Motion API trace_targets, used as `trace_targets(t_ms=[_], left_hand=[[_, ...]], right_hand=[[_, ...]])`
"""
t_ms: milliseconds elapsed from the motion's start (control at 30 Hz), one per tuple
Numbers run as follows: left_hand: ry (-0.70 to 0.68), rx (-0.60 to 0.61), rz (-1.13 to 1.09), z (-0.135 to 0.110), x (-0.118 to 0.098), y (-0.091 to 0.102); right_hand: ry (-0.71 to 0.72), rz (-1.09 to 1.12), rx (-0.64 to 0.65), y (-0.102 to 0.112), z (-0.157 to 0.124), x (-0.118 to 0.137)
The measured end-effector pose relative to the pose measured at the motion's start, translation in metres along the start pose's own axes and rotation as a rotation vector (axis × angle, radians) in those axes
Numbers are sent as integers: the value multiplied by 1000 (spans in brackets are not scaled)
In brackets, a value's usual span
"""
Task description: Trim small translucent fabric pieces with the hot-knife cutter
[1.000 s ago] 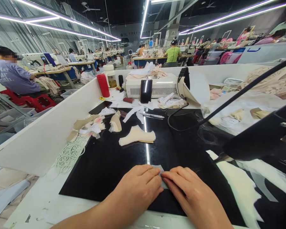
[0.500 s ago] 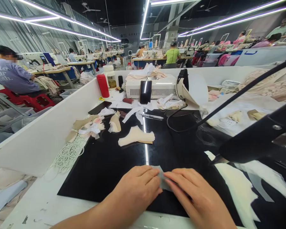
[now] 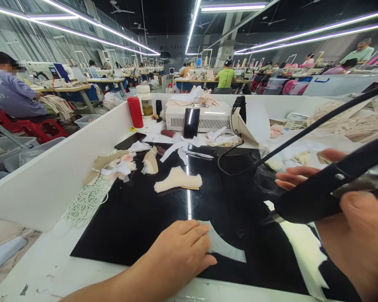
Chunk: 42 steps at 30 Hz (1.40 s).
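Grey piece (image 3: 225, 244) laid out near front edge of black mat (image 3: 138, 226), pressed flat under left hand (image 3: 181, 247), fingers together; right hand (image 3: 355, 226) around black tool (image 3: 311, 201), grip unclear; placement seemingly done, tool not yet on it.

One view, from a camera worn on the person's head — it looks forward and down over the near edge of the white flat worktop (image 3: 55, 277); nearest the lens are the bare left hand (image 3: 179, 247), low at the centre, and the bare right hand (image 3: 359, 222), cut by the right edge; the black glossy flat sheet (image 3: 138, 226) spreads across the lower middle; past the low white upright panels (image 3: 91, 159), the view runs deep down the hall — long white tubular ceiling lights (image 3: 233, 7) crossing its top.
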State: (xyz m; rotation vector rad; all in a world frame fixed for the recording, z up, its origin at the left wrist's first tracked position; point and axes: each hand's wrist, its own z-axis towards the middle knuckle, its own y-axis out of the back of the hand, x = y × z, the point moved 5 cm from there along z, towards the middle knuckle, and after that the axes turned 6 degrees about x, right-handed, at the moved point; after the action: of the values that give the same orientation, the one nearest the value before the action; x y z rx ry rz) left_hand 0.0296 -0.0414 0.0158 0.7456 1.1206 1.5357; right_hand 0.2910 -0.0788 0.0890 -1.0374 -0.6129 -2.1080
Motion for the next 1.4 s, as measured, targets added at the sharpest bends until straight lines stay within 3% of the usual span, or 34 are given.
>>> trace_targets(t_ms=[100,267,467,1400], left_hand=[[-3,9,19,-2,2,-2],[-9,45,61,1,-4,-5],[-26,1,56,4,-8,-5],[-19,19,90,3,-7,-8]], right_hand=[[-80,219,-19,-26,-1,7],[-8,314,18,-63,-10,24],[-39,398,124,-100,-25,21],[-32,521,65,-103,-24,18]])
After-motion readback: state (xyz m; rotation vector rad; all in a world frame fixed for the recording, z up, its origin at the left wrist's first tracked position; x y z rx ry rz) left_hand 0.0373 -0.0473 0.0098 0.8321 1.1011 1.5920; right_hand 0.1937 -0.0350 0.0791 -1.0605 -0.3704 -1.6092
